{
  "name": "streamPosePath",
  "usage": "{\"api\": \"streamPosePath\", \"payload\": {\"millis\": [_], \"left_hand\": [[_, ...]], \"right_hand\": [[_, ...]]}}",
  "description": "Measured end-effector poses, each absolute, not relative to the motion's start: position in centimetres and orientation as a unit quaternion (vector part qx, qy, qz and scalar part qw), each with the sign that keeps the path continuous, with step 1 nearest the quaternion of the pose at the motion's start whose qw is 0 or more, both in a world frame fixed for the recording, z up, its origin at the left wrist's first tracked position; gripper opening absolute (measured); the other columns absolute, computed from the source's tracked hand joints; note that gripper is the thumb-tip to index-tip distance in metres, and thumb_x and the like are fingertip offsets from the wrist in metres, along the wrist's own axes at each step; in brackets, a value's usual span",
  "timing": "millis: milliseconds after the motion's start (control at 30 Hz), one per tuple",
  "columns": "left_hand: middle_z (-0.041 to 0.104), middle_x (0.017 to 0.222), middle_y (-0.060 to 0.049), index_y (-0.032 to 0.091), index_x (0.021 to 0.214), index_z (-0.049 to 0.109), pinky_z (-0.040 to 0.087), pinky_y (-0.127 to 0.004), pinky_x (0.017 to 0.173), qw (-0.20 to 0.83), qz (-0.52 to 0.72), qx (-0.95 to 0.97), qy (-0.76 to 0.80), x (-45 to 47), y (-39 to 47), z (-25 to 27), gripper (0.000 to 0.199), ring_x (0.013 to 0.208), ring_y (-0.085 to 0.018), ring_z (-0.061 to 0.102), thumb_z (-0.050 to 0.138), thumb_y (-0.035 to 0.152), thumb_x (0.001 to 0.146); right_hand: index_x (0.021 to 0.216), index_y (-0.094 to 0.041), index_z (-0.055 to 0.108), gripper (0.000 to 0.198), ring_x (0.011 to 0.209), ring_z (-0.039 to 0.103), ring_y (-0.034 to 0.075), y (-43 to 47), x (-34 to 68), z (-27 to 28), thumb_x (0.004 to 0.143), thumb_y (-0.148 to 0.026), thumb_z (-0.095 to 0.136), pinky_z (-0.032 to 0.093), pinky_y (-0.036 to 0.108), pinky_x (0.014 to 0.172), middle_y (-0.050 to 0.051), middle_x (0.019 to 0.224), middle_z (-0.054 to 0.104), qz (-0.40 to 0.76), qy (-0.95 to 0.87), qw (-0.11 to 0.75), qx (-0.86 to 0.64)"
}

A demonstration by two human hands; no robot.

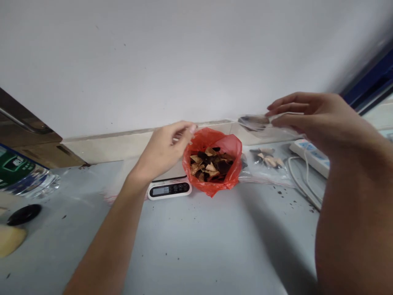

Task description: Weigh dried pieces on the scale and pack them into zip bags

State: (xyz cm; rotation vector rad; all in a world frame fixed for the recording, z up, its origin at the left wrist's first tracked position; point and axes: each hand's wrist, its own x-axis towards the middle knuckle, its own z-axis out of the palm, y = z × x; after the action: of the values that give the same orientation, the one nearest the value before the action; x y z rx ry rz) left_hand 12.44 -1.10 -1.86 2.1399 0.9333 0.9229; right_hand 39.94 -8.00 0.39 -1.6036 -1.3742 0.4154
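My right hand (319, 116) pinches a small clear plastic bag (254, 123) with dark pieces in it, raised before the wall at the right. Above the kitchen scale (170, 189), my left hand (167, 149) is curled with thumb and fingertips together beside the rim of a red plastic bag (211, 190). What those fingers hold, if anything, is not clear. The red bag stands open, with many dried brown and dark chips (211, 164) inside. The scale's display seems to read 0.0. Its plate is partly hidden by my left hand.
Filled clear bags (267, 159) lie right of the red bag. A white power strip (310, 155) and its cable are farther right. At the left are a large plastic bottle (27, 176), a black oval object (24, 215) and a yellowish object (10, 241). Crumbs dot the grey table (190, 246).
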Motion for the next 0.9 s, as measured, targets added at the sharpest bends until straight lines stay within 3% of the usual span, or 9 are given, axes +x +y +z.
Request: {"api": "streamPosePath", "payload": {"millis": [100,167,267,400,467,567,667,800,900], "left_hand": [[0.078,0.122,-0.013,0.019,0.133,0.068,0.059,-0.037,0.095,0.433,0.387,0.714,0.391,12.3,-0.8,-2.1,0.051,0.109,-0.026,0.074,0.049,0.056,0.105],[0.077,0.125,-0.013,0.022,0.143,0.062,0.058,-0.04,0.099,0.515,0.371,0.669,0.387,12.0,-0.8,-2.2,0.058,0.119,-0.029,0.072,0.051,0.064,0.103],[0.079,0.118,-0.01,0.026,0.147,0.058,0.056,-0.043,0.104,0.543,0.345,0.666,0.379,11.6,-0.9,-2.0,0.063,0.12,-0.03,0.072,0.071,0.057,0.094],[0.079,0.089,-0.004,0.023,0.142,0.061,0.06,-0.04,0.092,0.518,0.368,0.681,0.364,10.7,-0.5,-1.8,0.078,0.094,-0.026,0.077,0.093,0.039,0.072],[0.076,0.084,-0.003,0.022,0.133,0.067,0.061,-0.037,0.087,0.498,0.417,0.67,0.36,10.2,-0.1,-1.8,0.073,0.09,-0.025,0.076,0.094,0.038,0.067],[0.075,0.085,-0.003,0.021,0.124,0.07,0.06,-0.035,0.086,0.452,0.474,0.652,0.381,9.4,0.4,-1.7,0.062,0.09,-0.023,0.075,0.093,0.033,0.068],[0.074,0.084,-0.004,0.02,0.122,0.071,0.059,-0.034,0.087,0.398,0.476,0.66,0.424,8.5,0.7,-1.5,0.053,0.089,-0.022,0.074,0.088,0.029,0.073],[0.072,0.09,-0.005,0.022,0.125,0.07,0.058,-0.035,0.088,0.293,0.446,0.689,0.492,7.3,1.0,-1.5,0.048,0.091,-0.023,0.073,0.082,0.027,0.078],[0.071,0.109,-0.008,0.024,0.124,0.071,0.057,-0.041,0.095,0.178,0.403,0.734,0.518,7.3,0.7,-1.6,0.046,0.102,-0.026,0.07,0.077,0.023,0.079]], "right_hand": [[0.081,-0.022,0.065,0.025,0.076,0.064,0.014,-7.4,38.5,0.2,0.063,-0.024,0.082,0.048,0.03,0.064,0.001,0.086,0.067,0.274,-0.619,0.509,-0.532],[0.082,-0.024,0.062,0.029,0.073,0.064,0.014,-6.9,37.0,0.1,0.064,-0.025,0.085,0.052,0.028,0.063,-0.001,0.087,0.065,0.324,-0.68,0.475,-0.455],[0.086,-0.024,0.059,0.032,0.07,0.063,0.013,-6.3,34.7,0.1,0.069,-0.027,0.085,0.055,0.028,0.061,-0.001,0.092,0.064,0.365,-0.729,0.419,-0.4],[0.092,-0.024,0.062,0.036,0.073,0.064,0.015,-5.7,33.6,-0.2,0.069,-0.036,0.087,0.055,0.029,0.064,0.001,0.097,0.068,0.352,-0.728,0.392,-0.438],[0.084,-0.023,0.065,0.034,0.068,0.06,0.016,-5.4,33.8,-0.5,0.069,-0.045,0.087,0.05,0.029,0.058,0.001,0.081,0.067,0.341,-0.724,0.343,-0.492],[0.057,-0.021,0.057,0.046,0.053,0.044,0.012,-4.9,34.2,-0.9,0.069,-0.053,0.088,0.035,0.028,0.048,-0.002,0.056,0.051,0.366,-0.695,0.283,-0.55],[0.05,-0.021,0.054,0.053,0.048,0.036,0.009,-4.4,34.2,-1.5,0.068,-0.056,0.09,0.029,0.027,0.045,-0.003,0.051,0.044,0.443,-0.641,0.32,-0.539],[0.055,-0.019,0.065,0.042,0.05,0.043,0.009,-3.8,33.5,-2.3,0.06,-0.048,0.095,0.034,0.025,0.046,-0.001,0.053,0.053,0.538,-0.593,0.327,-0.502],[0.054,-0.019,0.067,0.036,0.052,0.048,0.01,-3.7,32.6,-2.6,0.054,-0.039,0.097,0.039,0.025,0.048,-0.001,0.054,0.058,0.566,-0.59,0.304,-0.489]]}}
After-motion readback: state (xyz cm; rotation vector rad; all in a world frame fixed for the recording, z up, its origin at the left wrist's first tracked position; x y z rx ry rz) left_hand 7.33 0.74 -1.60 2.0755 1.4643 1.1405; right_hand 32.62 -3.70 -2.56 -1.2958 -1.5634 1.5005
